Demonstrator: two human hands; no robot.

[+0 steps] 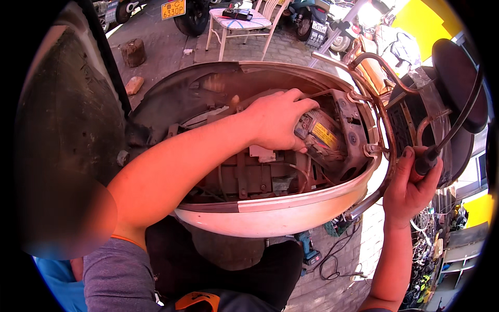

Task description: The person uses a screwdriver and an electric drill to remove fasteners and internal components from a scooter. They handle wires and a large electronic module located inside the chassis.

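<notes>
My left hand (278, 119) reaches across the open rear body of a scooter (291, 210). Its thumb and fingers are closed round the near end of a finned metal box (325, 135) with a yellow label. The box sits tilted among wires, beside a rusty metal bracket (353, 138). On the right, my right hand (413, 182) grips the red handle of a corded tool (420, 169), close to the curved tube of the rear rack (387, 119). A black cable (462, 109) runs up from the handle; the tool's working end is hidden.
A raised dark seat section (67, 104) stands at the left. Beyond the scooter are a white chair (241, 23), a wood stump (133, 53) and a brick (134, 85). A teal power tool (307, 249) and loose cables (338, 260) lie on the paving below.
</notes>
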